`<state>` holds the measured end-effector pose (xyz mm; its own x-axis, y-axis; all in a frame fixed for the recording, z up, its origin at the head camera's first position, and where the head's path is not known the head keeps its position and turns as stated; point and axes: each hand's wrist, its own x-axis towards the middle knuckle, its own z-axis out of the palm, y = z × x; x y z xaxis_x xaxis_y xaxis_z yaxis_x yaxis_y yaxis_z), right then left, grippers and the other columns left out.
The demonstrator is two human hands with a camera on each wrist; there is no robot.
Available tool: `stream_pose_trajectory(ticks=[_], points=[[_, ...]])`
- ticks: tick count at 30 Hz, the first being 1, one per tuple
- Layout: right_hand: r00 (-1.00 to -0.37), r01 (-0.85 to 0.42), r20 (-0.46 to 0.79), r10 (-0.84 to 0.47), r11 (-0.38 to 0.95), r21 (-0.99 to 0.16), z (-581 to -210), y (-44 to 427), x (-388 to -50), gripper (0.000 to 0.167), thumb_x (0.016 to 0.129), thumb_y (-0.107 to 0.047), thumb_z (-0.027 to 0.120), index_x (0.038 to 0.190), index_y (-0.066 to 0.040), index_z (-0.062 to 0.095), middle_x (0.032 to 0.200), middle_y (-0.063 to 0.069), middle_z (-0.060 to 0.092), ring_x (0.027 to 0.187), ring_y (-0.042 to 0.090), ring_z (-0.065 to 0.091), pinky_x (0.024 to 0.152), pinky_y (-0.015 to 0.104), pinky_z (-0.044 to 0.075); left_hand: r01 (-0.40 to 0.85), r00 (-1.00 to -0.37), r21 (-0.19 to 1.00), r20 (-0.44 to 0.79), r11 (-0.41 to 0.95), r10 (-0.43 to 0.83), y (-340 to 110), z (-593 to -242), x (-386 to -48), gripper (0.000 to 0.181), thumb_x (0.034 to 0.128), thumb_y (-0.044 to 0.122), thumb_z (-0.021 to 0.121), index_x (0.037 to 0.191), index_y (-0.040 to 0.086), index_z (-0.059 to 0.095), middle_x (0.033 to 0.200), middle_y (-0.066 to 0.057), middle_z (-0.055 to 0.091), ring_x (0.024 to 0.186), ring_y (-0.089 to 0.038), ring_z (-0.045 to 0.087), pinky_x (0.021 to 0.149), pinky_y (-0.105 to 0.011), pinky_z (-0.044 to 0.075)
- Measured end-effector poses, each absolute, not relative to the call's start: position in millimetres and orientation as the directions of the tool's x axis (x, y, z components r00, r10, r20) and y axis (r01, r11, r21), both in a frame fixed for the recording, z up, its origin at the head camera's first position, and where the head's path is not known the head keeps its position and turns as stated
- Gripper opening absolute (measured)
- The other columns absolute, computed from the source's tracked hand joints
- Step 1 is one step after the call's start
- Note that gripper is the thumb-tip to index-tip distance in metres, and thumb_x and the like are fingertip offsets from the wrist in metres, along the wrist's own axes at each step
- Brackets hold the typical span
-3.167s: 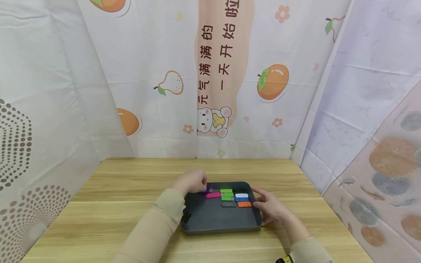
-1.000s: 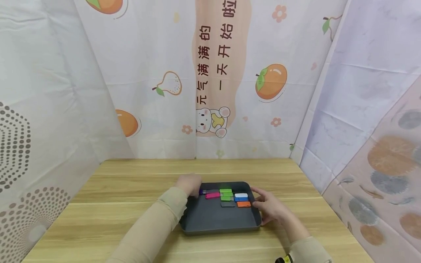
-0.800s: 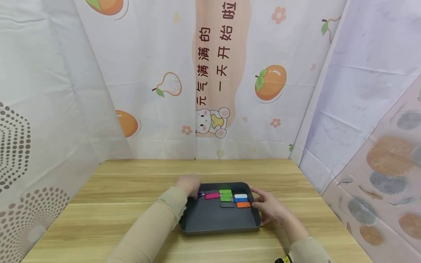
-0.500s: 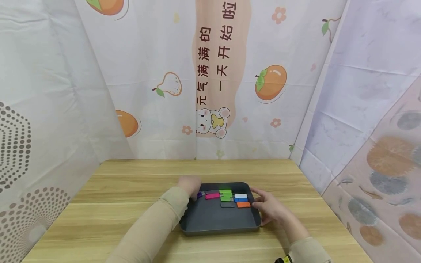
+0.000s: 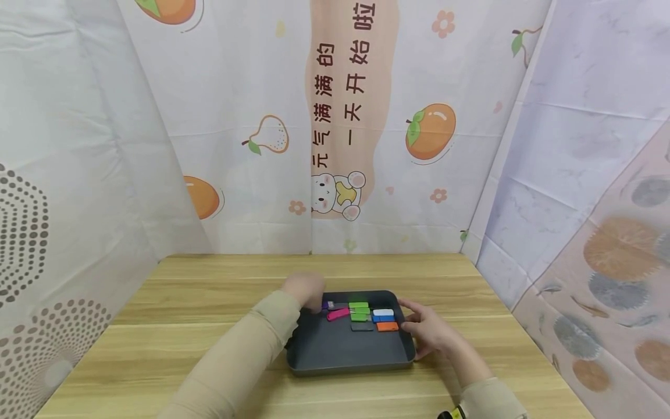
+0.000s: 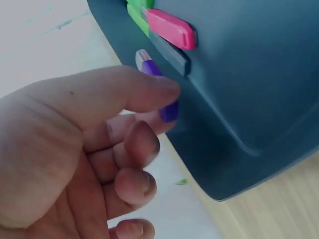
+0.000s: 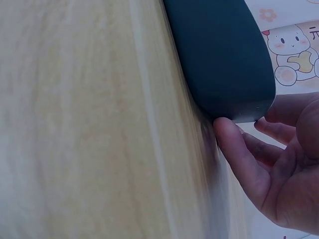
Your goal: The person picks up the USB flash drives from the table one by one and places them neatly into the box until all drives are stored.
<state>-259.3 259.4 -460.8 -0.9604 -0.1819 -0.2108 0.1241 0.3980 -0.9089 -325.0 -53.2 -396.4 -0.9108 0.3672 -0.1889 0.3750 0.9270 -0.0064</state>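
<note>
My left hand (image 5: 305, 291) is over the back left corner of the dark grey tray (image 5: 350, 352). Its thumb and forefinger pinch a purple USB stick (image 6: 151, 67), whose metal plug shows at one end, while the other fingers curl loosely. A pink USB stick (image 5: 338, 315) lies tilted nearby, beside a dark grey one (image 6: 172, 55). Green USB sticks (image 5: 360, 318) lie further right, then a white one (image 5: 383, 312), a blue one (image 5: 384, 318) and an orange one (image 5: 388, 327). At the tray's right side, my right hand (image 5: 430, 330) holds the wall with spread fingers.
Another dark grey stick (image 5: 362, 327) lies in the tray, below the green ones. The tray stands on a wooden table (image 5: 209, 302). Printed curtains (image 5: 251, 186) hang behind the table and at both sides.
The left hand has dipped to the left and come back slightly right with the purple USB stick, which has turned. The pink USB stick is now more slanted. The right hand stays put.
</note>
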Motion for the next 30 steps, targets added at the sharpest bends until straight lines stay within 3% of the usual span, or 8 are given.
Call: stream_pose_trajectory(ticks=[10, 19, 30], points=[[-0.959, 0.118, -0.208, -0.195, 0.393, -0.912, -461.1, 259.8, -258.4, 0.062, 0.1, -0.002, 0.059, 0.157, -0.014, 0.039, 0.129, 0.025, 0.059, 0.101, 0.036, 0.064, 0.055, 0.053, 0.057, 0.495, -0.863, -0.112, -0.179, 0.861, 0.473, -23.9, -405.5, -312.2, 0.021, 0.0792, 0.024, 0.082, 0.069, 0.017, 0.064, 0.07, 0.005, 0.058, 0.061, -0.014, 0.05, 0.053, -0.031, 0.045], [-0.96, 0.11, -0.201, -0.195, 0.396, -0.912, -462.8, 258.6, -258.5, 0.062, 0.1, -0.004, 0.06, 0.157, -0.016, 0.04, 0.129, 0.024, 0.059, 0.104, 0.036, 0.063, 0.054, 0.053, 0.057, 0.482, -0.867, -0.118, -0.207, 0.868, 0.453, -15.2, -414.0, -307.7, 0.014, 0.0812, 0.019, 0.079, 0.074, 0.016, 0.067, 0.072, 0.004, 0.058, 0.063, -0.014, 0.051, 0.053, -0.031, 0.044], [-0.961, 0.124, -0.211, -0.179, 0.402, -0.907, -462.4, 256.8, -258.4, 0.062, 0.099, -0.003, 0.061, 0.157, -0.017, 0.041, 0.129, 0.024, 0.059, 0.104, 0.037, 0.063, 0.054, 0.053, 0.057, 0.468, -0.882, -0.16, -0.151, 0.869, 0.447, -12.0, -429.2, -314.4, 0.011, 0.0828, 0.014, 0.079, 0.076, 0.017, 0.07, 0.073, 0.004, 0.061, 0.062, -0.014, 0.051, 0.052, -0.034, 0.048]])
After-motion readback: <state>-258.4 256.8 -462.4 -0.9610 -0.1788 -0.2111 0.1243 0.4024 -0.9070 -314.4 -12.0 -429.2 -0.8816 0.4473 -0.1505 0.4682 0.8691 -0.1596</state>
